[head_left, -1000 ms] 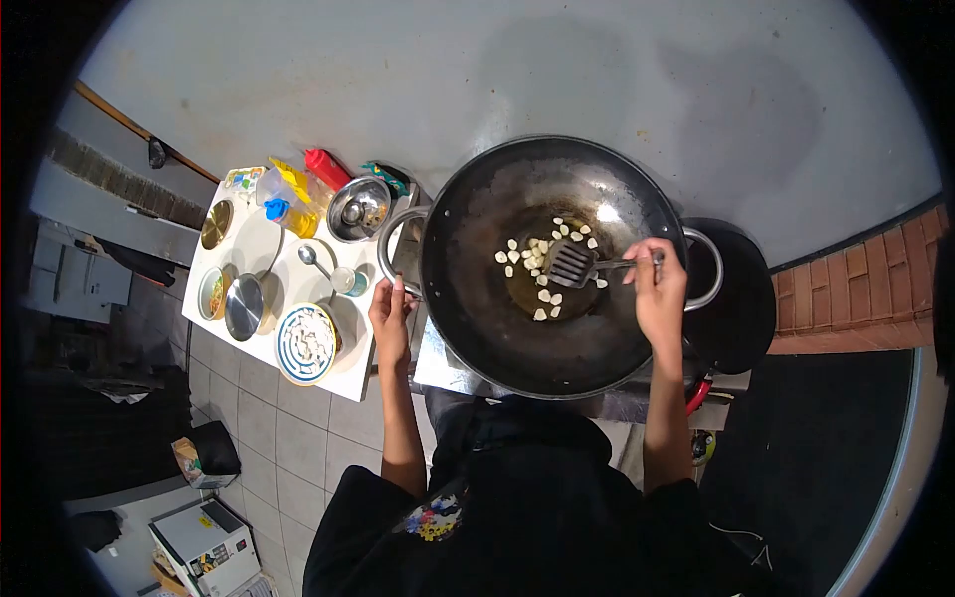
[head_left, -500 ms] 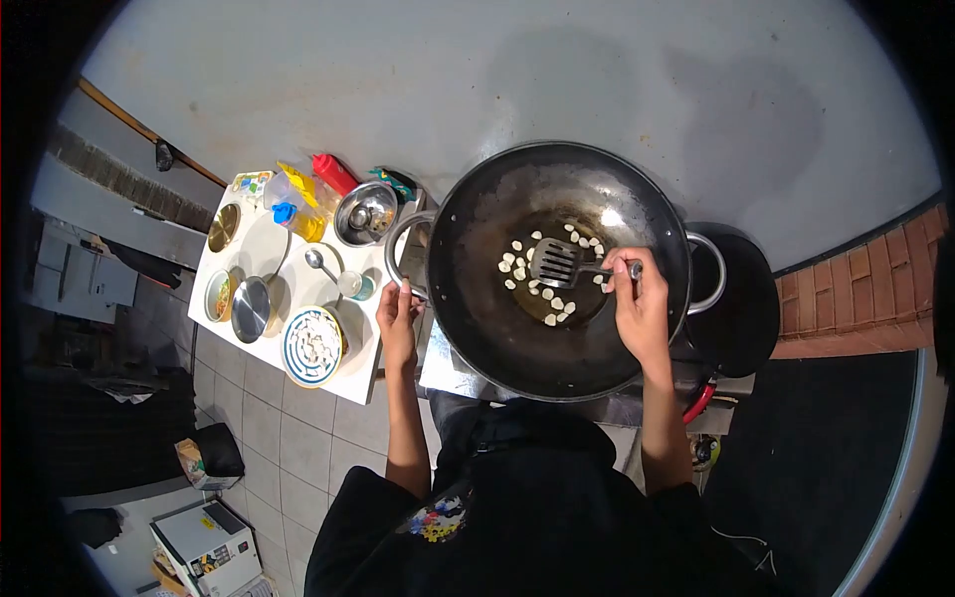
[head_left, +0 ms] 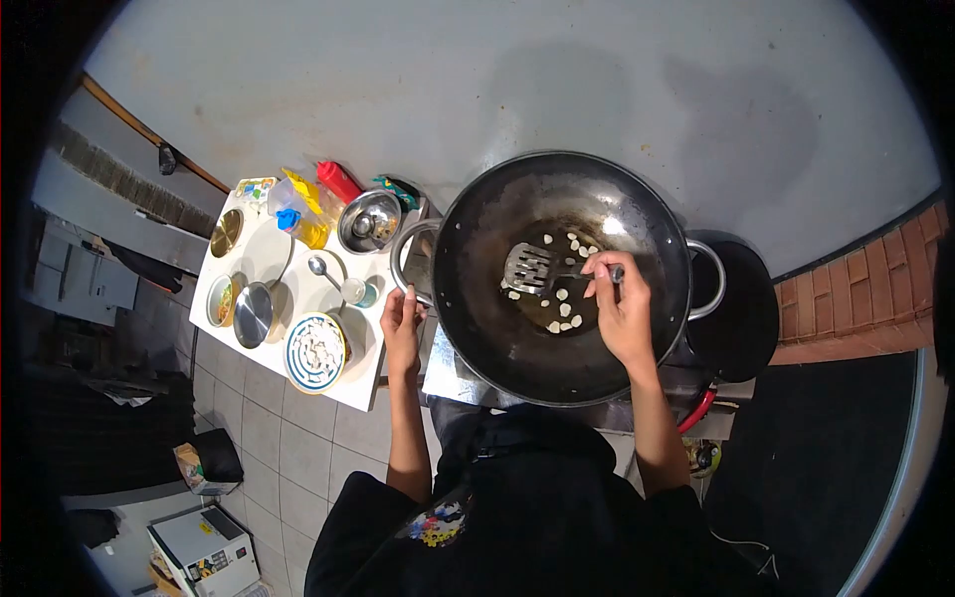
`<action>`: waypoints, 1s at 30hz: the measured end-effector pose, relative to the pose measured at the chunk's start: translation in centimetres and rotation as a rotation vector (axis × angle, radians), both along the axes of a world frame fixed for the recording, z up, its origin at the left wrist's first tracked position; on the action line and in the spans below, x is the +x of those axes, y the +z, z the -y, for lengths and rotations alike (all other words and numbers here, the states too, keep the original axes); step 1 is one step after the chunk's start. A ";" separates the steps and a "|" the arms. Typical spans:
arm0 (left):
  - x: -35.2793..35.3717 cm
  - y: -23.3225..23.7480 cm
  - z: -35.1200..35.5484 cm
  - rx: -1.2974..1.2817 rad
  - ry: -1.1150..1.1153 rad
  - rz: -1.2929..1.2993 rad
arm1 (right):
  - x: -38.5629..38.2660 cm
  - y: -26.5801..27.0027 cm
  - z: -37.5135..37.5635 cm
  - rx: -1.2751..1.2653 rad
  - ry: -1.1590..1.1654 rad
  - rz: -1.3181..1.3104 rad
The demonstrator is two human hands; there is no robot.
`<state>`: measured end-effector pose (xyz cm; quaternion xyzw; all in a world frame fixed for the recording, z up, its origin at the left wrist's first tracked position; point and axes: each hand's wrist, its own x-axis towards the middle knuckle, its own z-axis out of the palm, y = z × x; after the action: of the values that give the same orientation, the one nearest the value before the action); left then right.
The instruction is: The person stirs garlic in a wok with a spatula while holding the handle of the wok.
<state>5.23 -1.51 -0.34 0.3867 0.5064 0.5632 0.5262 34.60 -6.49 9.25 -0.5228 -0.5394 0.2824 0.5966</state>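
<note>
A large dark wok stands on the stove, with several pale slices scattered on its oily bottom. My right hand is closed round the handle of a slotted metal spatula, whose blade lies low in the wok at the left of the slices and covers some of them. At the wok's left side, my left hand grips the lower part of the metal loop handle with its fingertips.
On the white table at the left are a patterned plate of white pieces, a steel bowl, a red bottle, an oil jug and a glass jar. A black round pan sits right of the wok.
The spatula and my right hand have moved left across the wok's bottom, and some slices have shifted or become covered by the blade. My left hand keeps its hold on the loop handle.
</note>
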 end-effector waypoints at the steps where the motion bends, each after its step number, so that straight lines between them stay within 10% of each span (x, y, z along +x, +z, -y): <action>1: 0.0 0.0 0.0 0.005 -0.010 0.009 | 0.1 0.1 -0.1 0.000 0.005 0.001; 30: -0.8 -0.3 -0.3 0.003 -0.051 -0.017 | -2.0 -0.5 -0.5 -0.023 0.015 0.126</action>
<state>4.40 -1.18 -0.64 0.4052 0.5000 0.5472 0.5352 32.63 -6.03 8.75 -0.5422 -0.5766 0.2596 0.5533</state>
